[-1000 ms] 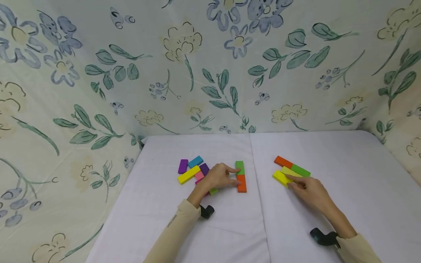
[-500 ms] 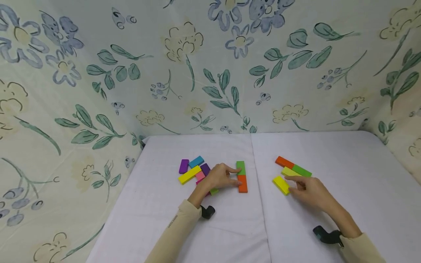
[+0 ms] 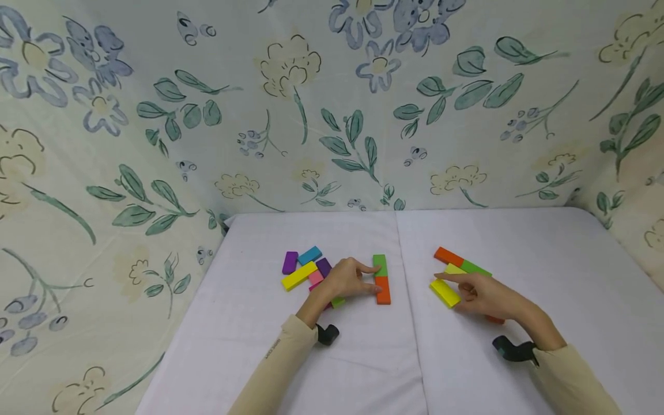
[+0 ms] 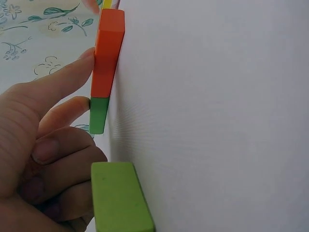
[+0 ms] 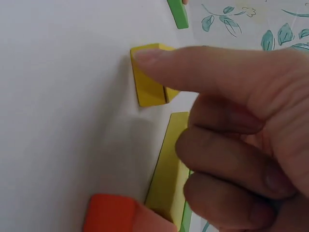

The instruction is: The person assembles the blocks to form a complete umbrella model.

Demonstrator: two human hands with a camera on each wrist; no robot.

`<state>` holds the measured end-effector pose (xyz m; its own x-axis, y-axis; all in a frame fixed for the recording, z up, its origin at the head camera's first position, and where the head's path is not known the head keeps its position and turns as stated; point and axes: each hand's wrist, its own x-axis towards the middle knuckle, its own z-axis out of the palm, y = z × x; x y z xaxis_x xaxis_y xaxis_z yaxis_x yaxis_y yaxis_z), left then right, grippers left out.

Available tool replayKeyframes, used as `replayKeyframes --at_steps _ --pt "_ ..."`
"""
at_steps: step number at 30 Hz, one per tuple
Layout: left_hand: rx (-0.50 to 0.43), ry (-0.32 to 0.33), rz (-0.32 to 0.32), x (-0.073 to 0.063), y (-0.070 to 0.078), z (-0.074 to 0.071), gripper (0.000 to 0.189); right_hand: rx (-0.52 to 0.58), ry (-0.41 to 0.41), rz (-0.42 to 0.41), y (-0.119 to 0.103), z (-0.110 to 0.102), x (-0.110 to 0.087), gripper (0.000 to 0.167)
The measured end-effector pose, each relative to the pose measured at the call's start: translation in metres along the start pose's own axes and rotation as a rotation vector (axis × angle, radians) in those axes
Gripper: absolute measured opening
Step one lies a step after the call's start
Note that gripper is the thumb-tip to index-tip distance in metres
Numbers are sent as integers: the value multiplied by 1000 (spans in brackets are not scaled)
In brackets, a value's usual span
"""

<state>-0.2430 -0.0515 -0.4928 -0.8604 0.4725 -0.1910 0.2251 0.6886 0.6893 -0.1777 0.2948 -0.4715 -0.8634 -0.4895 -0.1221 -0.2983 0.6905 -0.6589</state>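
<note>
In the head view my left hand (image 3: 346,278) touches the long side of a green block (image 3: 380,264) and an orange block (image 3: 383,291), set end to end. Its thumb (image 4: 63,72) meets the orange one; its other fingers are curled. My right hand (image 3: 485,297) appears to pinch a bright yellow block (image 3: 444,294) by its ends. In the right wrist view that thumb (image 5: 193,67) lies across one face, the index finger hidden behind. Just beyond lie a paler yellow block (image 3: 454,269), an orange block (image 3: 448,255) and a green block (image 3: 476,268).
Under my left wrist is a cluster with a yellow block (image 3: 299,276), a blue block (image 3: 310,255), a purple block (image 3: 290,263) and a lime green block (image 4: 123,193). Another orange block (image 3: 496,319) shows beneath my right hand. A floral cloth (image 3: 332,115) surrounds the white table (image 3: 363,369).
The bright yellow block has shifted slightly toward me, away from the paler one. My right index finger has reached left to its far end. My left hand stays in place.
</note>
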Motion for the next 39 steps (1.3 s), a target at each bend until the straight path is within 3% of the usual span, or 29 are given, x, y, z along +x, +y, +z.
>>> replayKeyframes --at_steps 13,21,32,39 --pt "-5 -2 6 2 -2 0 54 22 -67 61 4 -4 4 64" --pt "-18 -3 -3 0 -1 -1 54 36 39 99 -2 10 6 64" --pt "-25 -3 -18 -2 -1 -1 54 77 152 47 -64 64 18 63" --pt "-19 -2 -29 -3 1 -2 53 3 187 34 -87 87 28 64"
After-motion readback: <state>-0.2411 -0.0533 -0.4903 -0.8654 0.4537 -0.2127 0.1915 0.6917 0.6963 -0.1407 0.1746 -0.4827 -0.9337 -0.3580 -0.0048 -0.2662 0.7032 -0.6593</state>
